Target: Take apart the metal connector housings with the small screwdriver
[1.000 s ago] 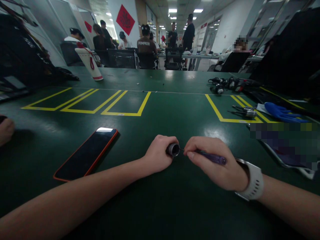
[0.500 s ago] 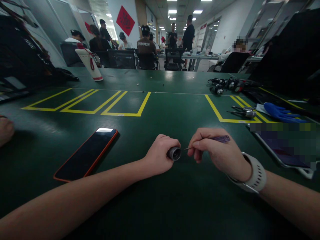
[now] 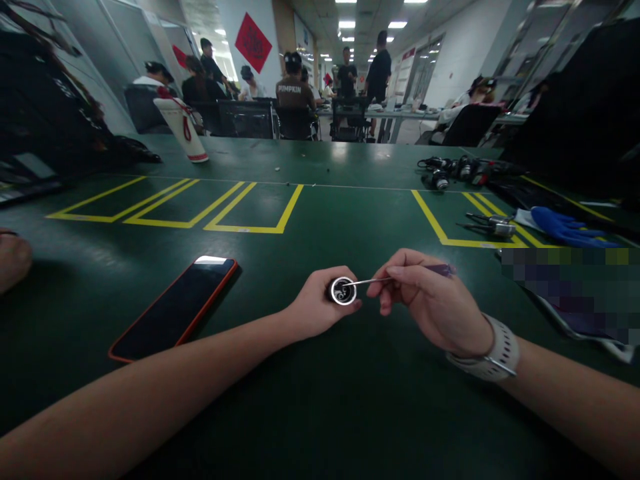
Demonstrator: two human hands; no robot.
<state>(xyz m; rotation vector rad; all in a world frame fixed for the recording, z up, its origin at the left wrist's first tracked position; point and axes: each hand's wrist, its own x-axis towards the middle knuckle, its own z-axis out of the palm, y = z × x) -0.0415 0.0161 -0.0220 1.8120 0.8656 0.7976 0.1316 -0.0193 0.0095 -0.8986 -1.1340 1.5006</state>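
Note:
My left hand [image 3: 320, 301] is wrapped round a dark cylindrical part [image 3: 344, 291], whose round end has a bright metal rim and faces me. Small fittings show inside that end, too fine to name. My right hand [image 3: 420, 293] pinches a thin screwdriver [image 3: 370, 281] with a purple handle. Its slim metal shaft points left, and the tip is at the open end of the cylinder; whether it touches anything inside I cannot tell. A phone with an orange edge [image 3: 180, 307] lies on the green table left of my left hand.
On the right lie a small motor with wires [image 3: 497, 227], blue gloves [image 3: 565, 227], a blurred-out tablet-like device [image 3: 560, 307] and several black cabled parts [image 3: 463, 170]. A white cup [image 3: 187, 133] stands at the back left. Another person's hand [image 3: 14, 262] rests at the left edge.
The cylinder's end has turned to face me, showing its bright rim. My right hand has moved slightly, bringing the screwdriver tip to the cylinder's mouth.

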